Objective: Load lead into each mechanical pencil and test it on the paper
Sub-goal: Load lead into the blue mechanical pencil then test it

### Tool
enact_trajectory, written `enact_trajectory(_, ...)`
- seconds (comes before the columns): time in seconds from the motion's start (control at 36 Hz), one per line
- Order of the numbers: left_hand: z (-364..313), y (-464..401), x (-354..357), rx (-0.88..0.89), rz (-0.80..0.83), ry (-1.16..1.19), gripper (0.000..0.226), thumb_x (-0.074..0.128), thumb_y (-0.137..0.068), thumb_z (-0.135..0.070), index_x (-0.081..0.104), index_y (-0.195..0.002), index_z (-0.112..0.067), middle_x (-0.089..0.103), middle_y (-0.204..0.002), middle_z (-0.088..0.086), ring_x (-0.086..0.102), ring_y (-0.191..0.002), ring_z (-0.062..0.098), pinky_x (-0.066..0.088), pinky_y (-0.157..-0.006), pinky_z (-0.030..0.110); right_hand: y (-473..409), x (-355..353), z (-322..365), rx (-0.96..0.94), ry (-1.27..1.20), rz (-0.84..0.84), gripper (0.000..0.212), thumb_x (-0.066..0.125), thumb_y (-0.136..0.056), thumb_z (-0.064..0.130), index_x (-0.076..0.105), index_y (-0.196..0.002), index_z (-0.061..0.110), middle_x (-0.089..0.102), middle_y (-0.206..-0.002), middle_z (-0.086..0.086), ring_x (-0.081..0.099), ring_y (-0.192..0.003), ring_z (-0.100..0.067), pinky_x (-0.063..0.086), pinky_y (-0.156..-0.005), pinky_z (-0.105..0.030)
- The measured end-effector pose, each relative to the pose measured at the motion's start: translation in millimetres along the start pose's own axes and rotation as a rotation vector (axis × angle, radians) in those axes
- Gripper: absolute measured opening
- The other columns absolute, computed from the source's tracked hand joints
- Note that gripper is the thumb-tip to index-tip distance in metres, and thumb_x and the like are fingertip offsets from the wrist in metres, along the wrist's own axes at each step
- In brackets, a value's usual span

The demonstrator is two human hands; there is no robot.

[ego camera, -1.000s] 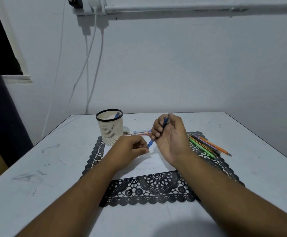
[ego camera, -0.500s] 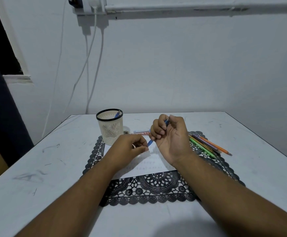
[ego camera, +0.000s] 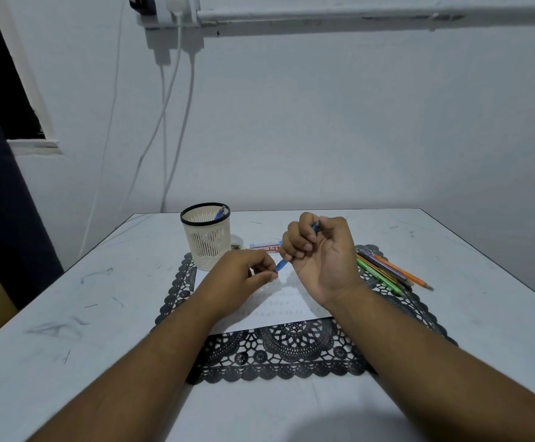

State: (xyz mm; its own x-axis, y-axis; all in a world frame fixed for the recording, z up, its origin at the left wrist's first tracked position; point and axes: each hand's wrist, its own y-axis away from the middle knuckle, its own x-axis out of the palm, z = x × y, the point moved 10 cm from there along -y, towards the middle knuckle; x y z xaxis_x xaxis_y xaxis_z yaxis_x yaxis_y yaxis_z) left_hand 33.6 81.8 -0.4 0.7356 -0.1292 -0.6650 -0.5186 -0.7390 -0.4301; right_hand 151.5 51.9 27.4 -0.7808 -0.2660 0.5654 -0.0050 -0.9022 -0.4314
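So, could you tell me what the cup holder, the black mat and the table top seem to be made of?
The cup holder looks like matte cream plastic: moulded slots pierce its wall under a black rim. The black mat is probably vinyl or plastic cut like lace, judging by its crisp repeated openwork; crocheted fabric cannot be ruled out. The table top seems a smooth pale laminate or painted board, scuffed with dark marks.

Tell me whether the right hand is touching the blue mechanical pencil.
Touching. The head view shows the right hand with fingers curled round the blue mechanical pencil, whose ends stick out above and below the fist.
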Motion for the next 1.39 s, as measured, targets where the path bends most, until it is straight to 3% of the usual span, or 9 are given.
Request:
enact_trajectory(1.14,-5.8,-0.7,-2.1,0.049,-0.006,-0.012,0.004,0.076,-0.092,-0.016,0.077,-0.089,-0.015,0.072,-0.080,-0.009,0.063,-0.079,0.010,0.045,-0.066,0.015,-1.9,7.0,3.3,0.025,-0.013,0.099,0.030,0.050,-0.083,0.036,0.038,-0.063,0.018,0.021,-0.061,-0.003,0.018,-0.061,-0.019,0.025,-0.059,-0.034)
enact_trajectory(1.39,-6.9,-0.4,-1.4,0.053,0.007,-0.015,0.004,0.076,-0.092,-0.016,0.077,-0.088,-0.015,0.071,-0.078,-0.011,0.062,-0.074,0.004,0.044,-0.065,0.013,-1.3,8.6,2.8,0.036,0.008,0.109,0.029,0.049,-0.082,0.037,0.040,-0.061,0.019,0.021,-0.061,-0.003,0.021,-0.059,-0.018,0.029,-0.058,-0.031)
